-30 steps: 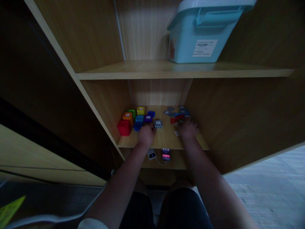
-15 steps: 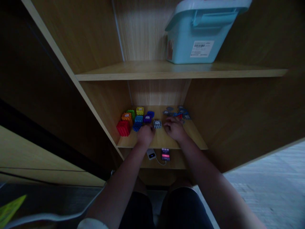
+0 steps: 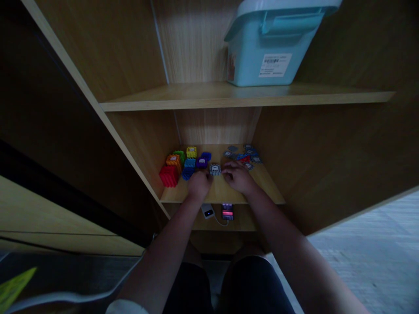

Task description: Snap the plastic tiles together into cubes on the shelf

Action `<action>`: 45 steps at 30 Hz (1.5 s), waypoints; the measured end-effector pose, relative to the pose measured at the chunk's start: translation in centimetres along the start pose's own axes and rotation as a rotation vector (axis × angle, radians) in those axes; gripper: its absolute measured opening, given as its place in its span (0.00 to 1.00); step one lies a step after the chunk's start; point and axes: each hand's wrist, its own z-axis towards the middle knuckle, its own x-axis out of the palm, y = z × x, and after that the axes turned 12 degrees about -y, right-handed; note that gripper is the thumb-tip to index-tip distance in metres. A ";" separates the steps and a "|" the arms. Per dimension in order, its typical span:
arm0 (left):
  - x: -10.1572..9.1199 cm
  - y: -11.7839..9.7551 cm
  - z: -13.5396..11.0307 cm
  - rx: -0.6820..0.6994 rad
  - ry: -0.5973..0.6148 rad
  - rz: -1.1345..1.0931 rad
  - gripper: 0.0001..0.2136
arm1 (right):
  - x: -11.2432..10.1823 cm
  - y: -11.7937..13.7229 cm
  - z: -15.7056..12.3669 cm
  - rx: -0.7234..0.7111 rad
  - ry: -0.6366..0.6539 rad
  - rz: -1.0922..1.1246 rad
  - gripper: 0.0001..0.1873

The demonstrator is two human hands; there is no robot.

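Grey block [image 3: 215, 169] sits on mid shelf [image 3: 225, 192], btwn both hands. L hand [image 3: 199, 183] just beside it, fingers curled; can't tell if clamped on anything. R hand [image 3: 238, 176] close on other side, fingers slightly apart. Purple block [image 3: 202, 162] nr L hand; loose grey pcs [image 3: 256, 159] back R, w/ red pc [image 3: 244, 159].

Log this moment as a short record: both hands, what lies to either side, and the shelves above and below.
Left hand: beside the gray block, contact unclear
Right hand: opposite side of the block, contact unclear
Left side: colored blocks, red through purple
Right side: loose pieces, mostly gray, some blue and red
Shelf above: light-blue bin, white label
Shelf below: phone, screen lit; white device
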 end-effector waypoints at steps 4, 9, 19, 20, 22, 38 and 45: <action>0.0 0.0 0.0 -0.015 0.014 0.001 0.14 | 0.1 -0.1 0.0 -0.005 0.002 0.013 0.11; 0.2 0.0 0.0 -0.010 0.000 -0.005 0.14 | 0.1 -0.1 0.1 0.001 -0.007 0.015 0.11; 0.6 0.4 0.0 0.008 -0.031 0.001 0.13 | -0.2 0.0 0.2 0.038 -0.003 -0.014 0.16; 0.7 0.4 0.0 0.003 -0.032 -0.001 0.13 | -0.2 0.0 0.2 0.029 0.003 -0.011 0.17; 0.7 0.4 0.0 -0.001 -0.033 -0.008 0.13 | -0.2 0.0 0.2 0.010 0.017 0.009 0.18; 0.5 0.3 0.0 0.007 -0.029 -0.004 0.14 | 0.6 -0.6 -0.1 0.015 0.060 0.178 0.29; 0.4 0.2 -0.2 0.009 -0.017 0.011 0.14 | 0.3 -0.4 0.1 0.015 0.051 0.179 0.29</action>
